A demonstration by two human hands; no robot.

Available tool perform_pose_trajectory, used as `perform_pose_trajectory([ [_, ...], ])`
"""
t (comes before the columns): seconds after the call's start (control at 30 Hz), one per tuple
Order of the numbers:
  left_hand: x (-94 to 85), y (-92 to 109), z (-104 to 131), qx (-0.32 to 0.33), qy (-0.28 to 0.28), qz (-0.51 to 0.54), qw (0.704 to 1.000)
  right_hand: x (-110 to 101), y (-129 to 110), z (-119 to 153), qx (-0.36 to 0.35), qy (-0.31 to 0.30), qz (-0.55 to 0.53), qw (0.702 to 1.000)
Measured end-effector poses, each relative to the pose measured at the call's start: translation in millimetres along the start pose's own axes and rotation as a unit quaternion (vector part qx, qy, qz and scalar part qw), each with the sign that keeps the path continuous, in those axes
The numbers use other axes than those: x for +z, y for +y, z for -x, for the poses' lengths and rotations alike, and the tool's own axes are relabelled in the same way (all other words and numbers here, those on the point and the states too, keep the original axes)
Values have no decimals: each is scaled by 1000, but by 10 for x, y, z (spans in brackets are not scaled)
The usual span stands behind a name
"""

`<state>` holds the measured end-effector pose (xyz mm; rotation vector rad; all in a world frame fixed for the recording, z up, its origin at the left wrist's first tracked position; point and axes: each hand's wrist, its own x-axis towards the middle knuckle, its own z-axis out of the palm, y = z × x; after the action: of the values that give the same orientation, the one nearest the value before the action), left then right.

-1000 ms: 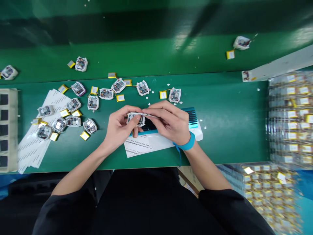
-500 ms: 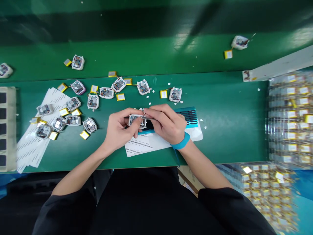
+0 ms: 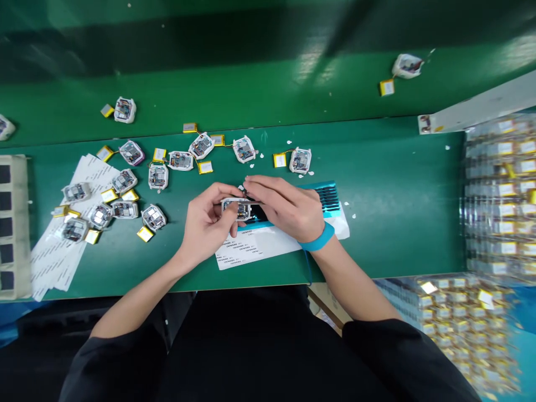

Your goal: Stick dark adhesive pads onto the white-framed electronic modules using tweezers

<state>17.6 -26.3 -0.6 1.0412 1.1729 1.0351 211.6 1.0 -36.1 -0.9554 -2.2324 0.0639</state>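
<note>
A small white-cased module, with an open circuit board showing inside it, sits between your two hands just above the near middle of the green bench. Your left hand cups it from the left, fingers curled narrowly around the case and the thumb pressed against its near edge. Your right hand comes in from the right with its fingers pinched tight on a thin metal tool (it looks like tweezers, though it is too fine to be sure), whose tip lies across the top of the module. A blue wrist strap circles your right wrist.

Directly under your hands lies a white printed sheet, and beside it a bright blue block with ribbed slots, partly hidden by your right hand.

To the left of your hands, a loose scatter of similar modules lies on the bench, each wired to a small yellow battery pack. Some of them rest on a fan of white paper strips. A few more modules sit further back, near the far raised strip of the bench, including one at the far right.

At the right edge stand blurred stacks of trays holding yellow-labelled parts. At the left edge is a pale tray with dark squares.
</note>
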Motion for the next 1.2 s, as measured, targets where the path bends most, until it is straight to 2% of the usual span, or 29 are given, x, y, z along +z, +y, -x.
perform_pose_trajectory([
  [0.23, 37, -47, 24, 5, 32, -17, 999, -29, 12, -10, -45, -1, 41, 998],
  [0.37, 37, -46, 42, 21, 63, -54, 996, -25, -25, -28, -46, 15, 17, 999],
  [0.5, 15, -53, 61, 39, 48, -90, 994, -50, -102, -33, -45, -3, 6, 999],
  [0.67, 7, -92, 87, 90, 49, -138, 985, -104, -184, -6, -62, -60, 104, 991],
  [0.73, 8, -100, 88, 106, 48, -133, 984, -109, -192, 7, -65, -56, 111, 990],
  [0.8, 6, -103, 79, 110, 48, -111, 987, -111, -199, 6, -53, -38, 61, 996],
  [0.9, -2, -109, 55, 127, 48, -82, 987, -122, -238, -38, 52, -18, -88, 995],
  [0.97, -13, -123, 41, 149, 37, -95, 983, -134, -277, -83, 151, -14, -177, 973],
  [1.1, -31, -172, 13, 198, 18, -150, 969, -115, -298, -148, 302, -29, -306, 902],
  [1.2, -29, -183, -34, 206, 0, -150, 967, -69, -253, -184, 360, -31, -422, 831],
])
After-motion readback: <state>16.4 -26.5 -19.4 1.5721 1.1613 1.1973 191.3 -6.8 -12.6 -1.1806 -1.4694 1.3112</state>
